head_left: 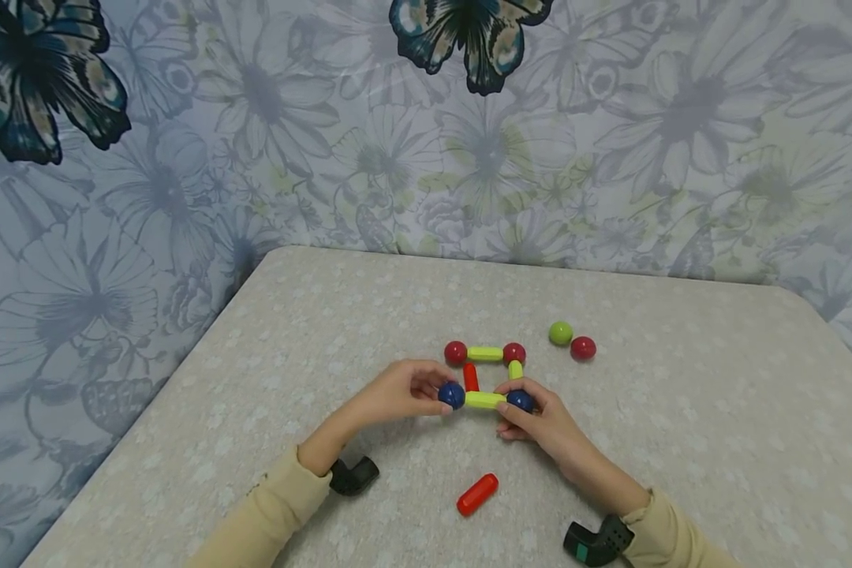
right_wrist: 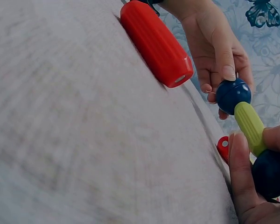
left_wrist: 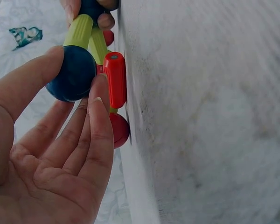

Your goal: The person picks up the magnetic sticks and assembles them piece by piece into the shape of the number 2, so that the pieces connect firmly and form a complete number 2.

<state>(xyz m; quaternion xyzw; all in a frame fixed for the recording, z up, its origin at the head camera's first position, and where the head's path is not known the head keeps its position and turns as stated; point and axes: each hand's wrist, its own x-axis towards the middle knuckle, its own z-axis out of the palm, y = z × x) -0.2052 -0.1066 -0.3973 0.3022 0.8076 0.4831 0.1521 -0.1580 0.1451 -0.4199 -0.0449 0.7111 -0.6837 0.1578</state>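
Observation:
My left hand (head_left: 401, 388) pinches a dark blue ball (head_left: 451, 395) between thumb and fingers. A yellow-green rod (head_left: 483, 400) joins it to a second blue ball (head_left: 520, 401), which my right hand (head_left: 545, 418) grips, its thumb on the rod's end in the right wrist view. Behind that ball, another yellow-green rod (head_left: 515, 369) runs to a red ball (head_left: 514, 353). A far yellow-green rod (head_left: 484, 354) links this to another red ball (head_left: 456, 353). Near the left blue ball is a red rod (head_left: 472, 377); its metal-tipped end shows in the left wrist view.
A loose red rod (head_left: 477, 495) lies on the cloth-covered table (head_left: 681, 410), nearer the front. Beyond the right hand sit a green ball (head_left: 560, 333) and a red ball (head_left: 583, 348). Patterned wall covering (head_left: 312, 158) rises behind the table. Each wrist wears a black device.

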